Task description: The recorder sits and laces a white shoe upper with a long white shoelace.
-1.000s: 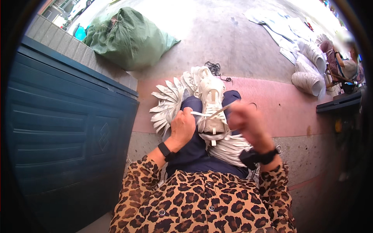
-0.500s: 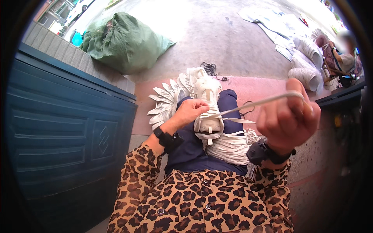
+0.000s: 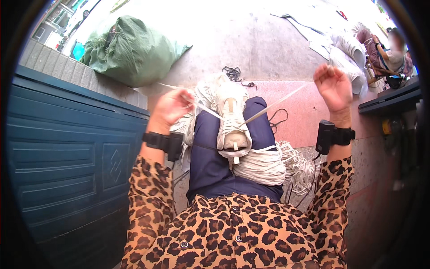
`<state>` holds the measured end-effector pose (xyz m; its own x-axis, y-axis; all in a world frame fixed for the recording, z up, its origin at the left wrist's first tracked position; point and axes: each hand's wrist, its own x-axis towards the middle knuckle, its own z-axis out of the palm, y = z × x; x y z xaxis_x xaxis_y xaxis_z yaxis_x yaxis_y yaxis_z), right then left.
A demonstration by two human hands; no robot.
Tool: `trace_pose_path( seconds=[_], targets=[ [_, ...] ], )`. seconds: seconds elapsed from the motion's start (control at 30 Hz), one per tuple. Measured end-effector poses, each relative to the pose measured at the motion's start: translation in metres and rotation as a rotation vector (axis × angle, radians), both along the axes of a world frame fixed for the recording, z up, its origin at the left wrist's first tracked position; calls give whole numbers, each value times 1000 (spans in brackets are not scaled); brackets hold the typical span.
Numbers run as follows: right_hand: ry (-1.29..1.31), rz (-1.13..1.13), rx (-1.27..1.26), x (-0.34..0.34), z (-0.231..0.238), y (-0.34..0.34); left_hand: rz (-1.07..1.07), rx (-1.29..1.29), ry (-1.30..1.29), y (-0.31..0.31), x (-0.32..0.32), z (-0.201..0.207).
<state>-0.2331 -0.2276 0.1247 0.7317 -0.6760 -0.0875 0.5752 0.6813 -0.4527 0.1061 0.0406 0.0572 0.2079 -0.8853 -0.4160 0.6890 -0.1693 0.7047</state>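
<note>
A cream lace-up shoe [image 3: 234,140] lies across my thighs, its heel toward me and its toe pointing away. From its lacing, one shoelace end [image 3: 207,109] stretches left to my left hand [image 3: 174,106], whose curled fingers close on it; the tip sticks out beyond the hand. The other shoelace end [image 3: 277,104] rises to the right through the air and stops short of my right hand [image 3: 334,88]. That hand is raised with loosely bent fingers, and no lace shows in it. A thick bundle of white laces [image 3: 260,167] lies over my right thigh.
More pale shoe pieces [image 3: 204,96] fan out beyond my left leg. Loose laces [image 3: 298,166] pile at my right. A blue panelled door [image 3: 67,166] stands left, a green sack [image 3: 134,54] ahead. Black cords [image 3: 232,73] lie on the floor. A person [image 3: 394,56] sits far right near white bundles.
My hands have spread apart, the left moving off the shoe to the left and the right moving outward and farther away. The lace formerly in my right hand now hangs free of it.
</note>
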Motion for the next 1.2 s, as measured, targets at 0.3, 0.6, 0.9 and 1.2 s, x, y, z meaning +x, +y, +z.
trace_pose_path(
  seconds=[0.3, 0.6, 0.9, 1.2],
  targets=[
    [760, 391, -837, 3, -110, 115, 147, 326, -574, 32, 4, 3],
    [1006, 139, -1270, 27, -149, 144, -272, 388, -746, 38, -109, -43],
    [1044, -120, -1512, 40, -158, 163, -382, 414, -1537, 43, -105, -38],
    [1156, -224, -1797, 41, -144, 169, -271, 253, -1749, 48, -120, -53]
  ],
)
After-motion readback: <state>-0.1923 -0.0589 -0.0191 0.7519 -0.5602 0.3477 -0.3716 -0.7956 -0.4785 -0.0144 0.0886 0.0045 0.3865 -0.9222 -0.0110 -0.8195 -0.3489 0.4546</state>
